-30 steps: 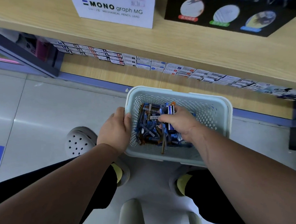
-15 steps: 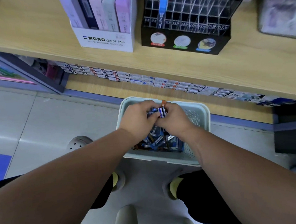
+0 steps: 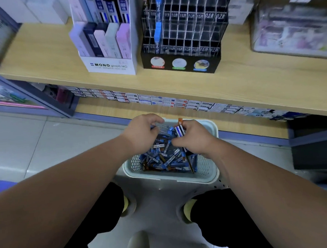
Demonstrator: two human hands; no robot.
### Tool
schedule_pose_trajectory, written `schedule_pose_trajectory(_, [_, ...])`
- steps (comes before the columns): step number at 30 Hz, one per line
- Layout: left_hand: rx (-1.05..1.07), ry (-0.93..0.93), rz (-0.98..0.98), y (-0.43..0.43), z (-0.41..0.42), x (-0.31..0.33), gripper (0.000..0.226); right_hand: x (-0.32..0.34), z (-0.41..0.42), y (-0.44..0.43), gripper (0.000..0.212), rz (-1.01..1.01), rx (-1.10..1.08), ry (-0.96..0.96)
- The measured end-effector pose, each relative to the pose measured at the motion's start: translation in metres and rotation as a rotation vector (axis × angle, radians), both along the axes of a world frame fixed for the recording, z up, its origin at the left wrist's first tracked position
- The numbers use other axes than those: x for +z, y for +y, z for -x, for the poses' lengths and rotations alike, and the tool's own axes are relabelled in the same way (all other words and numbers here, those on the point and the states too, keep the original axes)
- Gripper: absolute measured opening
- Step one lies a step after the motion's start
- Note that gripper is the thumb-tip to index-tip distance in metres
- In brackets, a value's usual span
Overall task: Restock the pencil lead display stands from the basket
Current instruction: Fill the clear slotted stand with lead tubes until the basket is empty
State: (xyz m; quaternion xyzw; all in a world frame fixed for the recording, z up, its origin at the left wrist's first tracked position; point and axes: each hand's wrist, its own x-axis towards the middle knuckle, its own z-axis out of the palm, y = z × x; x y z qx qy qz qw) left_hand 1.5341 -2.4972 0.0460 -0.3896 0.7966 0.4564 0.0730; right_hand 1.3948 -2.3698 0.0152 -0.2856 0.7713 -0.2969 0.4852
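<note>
My right hand (image 3: pixel 194 139) is pinched around a small bundle of lead cases (image 3: pixel 180 130), blue-striped with an orange one behind, lifted over the far edge of the basket (image 3: pixel 209 173). My left hand (image 3: pixel 143 133) is curled among the loose cases; whether it grips one I cannot tell. The basket is heaped with stock. On the shelf (image 3: pixel 45 60), the black display stand (image 3: pixel 182 36) has nearly every slot bare, only two blue packs near its left edge; the white MONO stand (image 3: pixel 109 44) looks fuller. I judge restocking barely begun
</note>
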Motion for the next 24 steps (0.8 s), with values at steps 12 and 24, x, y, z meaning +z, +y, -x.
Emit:
schedule_pose_trajectory(12, [0.038, 0.133, -0.24, 0.002, -0.026, 0.132, 0.014, 0.132, 0.005, 0.021, 0.017, 0.157, 0.021, -0.034])
schedule_pose_trajectory(24, [0.163, 0.431, -0.281, 0.01, 0.012, 0.173, 0.01, 0.226, 0.004, 0.027, 0.025, 0.295, -0.274, -0.205])
